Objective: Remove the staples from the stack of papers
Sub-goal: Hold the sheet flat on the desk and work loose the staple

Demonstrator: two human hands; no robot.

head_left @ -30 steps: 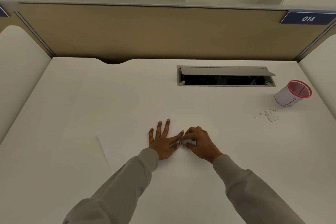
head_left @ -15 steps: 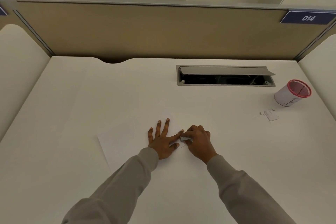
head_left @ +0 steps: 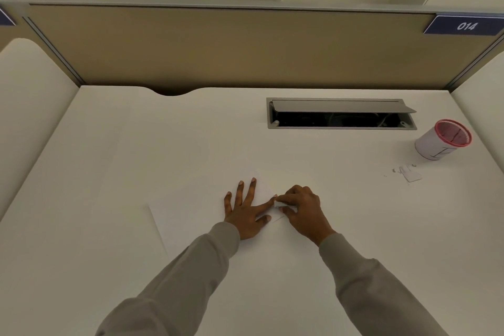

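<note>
A stack of white papers (head_left: 191, 215) lies flat on the white desk in front of me. My left hand (head_left: 245, 210) presses down on it with straight, spread fingers, the index finger pointing right. Right beside that fingertip, my right hand (head_left: 302, 210) has its fingers curled around a small white staple remover (head_left: 281, 203), held at the paper's right part. The staple itself is too small to make out.
A white cup with a red rim (head_left: 441, 140) stands at the right, with small paper scraps and pulled staples (head_left: 407, 172) in front of it. An open cable hatch (head_left: 341, 114) is set in the desk behind. A tan partition (head_left: 231, 46) closes the back.
My right hand has shifted slightly left and toward the left index fingertip with the staple remover. The left hand stays pressed on the papers.
</note>
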